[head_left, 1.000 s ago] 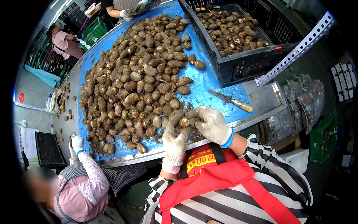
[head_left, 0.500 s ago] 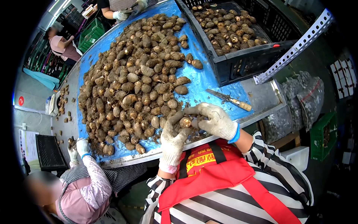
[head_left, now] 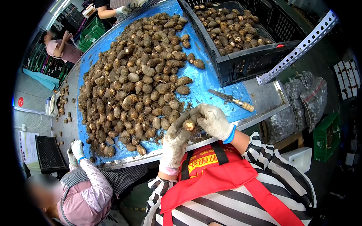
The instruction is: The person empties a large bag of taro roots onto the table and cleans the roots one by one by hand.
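Note:
In my gloved left hand is a small brown taro, its pale cut end facing me. The left fingers are closed around it from the left and below. My right hand, in a soil-stained white glove with a blue band at the wrist, is closed over the taro's upper right side. Its fingertips touch the taro and are partly hidden. Just beyond both hands, a large heap of unpeeled, soil-covered taros lies on a blue sheet. A wooden-handled knife rests on that sheet to the right of my hands.
A black plastic crate holding many taros stands at the back right, by a perforated white metal post. Co-workers stand at the left and far side. Filled plastic bags and a green crate are at the right.
My right hand has moved slightly left, closer to my left hand, and its fingers now meet the taro. The taro's pale end has turned more toward me. The co-worker at far left has raised a hand.

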`<state>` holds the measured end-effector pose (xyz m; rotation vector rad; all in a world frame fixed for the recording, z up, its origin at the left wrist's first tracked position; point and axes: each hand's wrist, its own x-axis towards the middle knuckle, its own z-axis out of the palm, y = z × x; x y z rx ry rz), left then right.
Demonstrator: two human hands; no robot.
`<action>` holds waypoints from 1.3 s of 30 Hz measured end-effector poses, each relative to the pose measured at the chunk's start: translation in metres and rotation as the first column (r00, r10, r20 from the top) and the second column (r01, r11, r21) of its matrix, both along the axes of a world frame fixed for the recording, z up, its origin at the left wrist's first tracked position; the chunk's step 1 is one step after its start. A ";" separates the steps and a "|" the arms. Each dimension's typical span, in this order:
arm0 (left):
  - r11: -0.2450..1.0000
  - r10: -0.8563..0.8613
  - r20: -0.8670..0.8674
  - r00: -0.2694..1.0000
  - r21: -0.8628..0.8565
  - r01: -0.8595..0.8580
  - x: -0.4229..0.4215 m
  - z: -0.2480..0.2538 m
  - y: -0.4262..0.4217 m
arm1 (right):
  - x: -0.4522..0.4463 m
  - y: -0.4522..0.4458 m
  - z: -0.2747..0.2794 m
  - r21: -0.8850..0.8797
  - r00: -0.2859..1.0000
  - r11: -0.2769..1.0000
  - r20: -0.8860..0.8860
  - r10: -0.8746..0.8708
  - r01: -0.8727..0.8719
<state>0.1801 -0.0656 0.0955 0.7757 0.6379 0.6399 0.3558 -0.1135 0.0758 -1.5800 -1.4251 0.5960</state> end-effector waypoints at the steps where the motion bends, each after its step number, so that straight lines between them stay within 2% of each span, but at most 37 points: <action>1: 1.000 -0.008 0.039 0.999 0.000 0.008 0.000 0.000 0.001 | 0.000 0.000 -0.002 0.018 1.000 1.000 0.023 0.003 -0.004; 2: 1.000 -0.017 0.078 0.997 -0.001 0.017 -0.001 -0.001 0.001 | 0.000 0.000 -0.001 0.045 0.998 0.999 0.055 0.005 -0.008; 4: 1.000 0.003 0.022 1.000 -0.010 -0.003 -0.004 -0.011 0.003 | 0.000 0.000 0.000 0.097 0.993 0.995 0.117 0.007 -0.019; 7: 0.999 0.037 -0.030 0.999 0.008 -0.037 -0.006 -0.013 0.001 | 0.011 0.005 -0.008 -0.024 0.975 0.997 0.212 -0.070 0.076; 8: 0.998 0.052 -0.042 0.998 0.021 -0.051 -0.006 -0.012 0.000 | 0.014 0.004 -0.010 -0.035 0.986 0.994 0.138 -0.094 0.099; 12: 0.994 0.096 -0.066 0.993 0.053 -0.092 -0.001 -0.006 -0.001 | 0.014 -0.004 0.019 -0.168 0.964 0.972 -0.236 0.120 -0.162; 14: 0.993 0.095 -0.030 0.995 0.079 -0.092 0.000 -0.005 -0.002 | 0.008 -0.008 0.016 -0.099 0.980 0.985 -0.160 0.121 -0.138; 16: 0.986 0.067 -0.110 0.992 0.162 -0.049 0.000 0.000 -0.001 | 0.005 -0.009 0.007 -0.025 0.988 0.992 -0.102 0.120 -0.123; 19: 0.963 0.052 -0.204 0.978 0.271 0.005 -0.001 0.007 0.000 | 0.002 -0.010 0.016 -0.052 0.955 0.983 -0.251 0.157 -0.176; 22: 0.950 0.010 -0.293 0.956 0.300 0.082 -0.002 0.017 0.001 | 0.002 -0.009 0.010 -0.037 0.956 0.986 -0.254 0.147 -0.161; 25: 0.955 -0.018 -0.346 0.938 0.272 0.118 -0.002 0.017 0.001 | 0.002 -0.006 0.011 0.038 0.981 0.983 -0.073 0.182 -0.179; 28: 0.952 0.004 -0.367 0.930 0.285 0.109 -0.001 0.010 0.001 | 0.000 0.003 0.003 0.072 0.987 0.997 0.157 0.022 -0.034; 32: 0.943 0.061 -0.336 0.940 0.328 0.056 0.002 0.010 0.000 | 0.023 0.014 -0.030 -0.100 0.984 0.992 0.168 -0.058 0.076; 33: 0.942 0.062 -0.358 0.932 0.331 0.065 0.001 0.012 0.000 | 0.022 0.011 -0.028 -0.073 1.000 0.997 0.006 -0.006 0.006; 35: 0.936 0.058 -0.394 0.917 0.342 0.087 0.002 0.018 0.001 | 0.021 0.005 -0.015 0.015 0.948 0.994 -0.301 0.105 -0.105; 36: 0.922 0.062 -0.416 0.907 0.371 0.107 0.003 0.018 0.001 | 0.015 0.003 0.001 -0.048 0.960 0.992 -0.263 0.101 -0.117; 39: 0.866 0.073 -0.490 0.869 0.463 0.188 0.003 0.019 0.001 | 0.008 -0.001 0.008 0.089 0.981 0.977 0.023 0.192 -0.194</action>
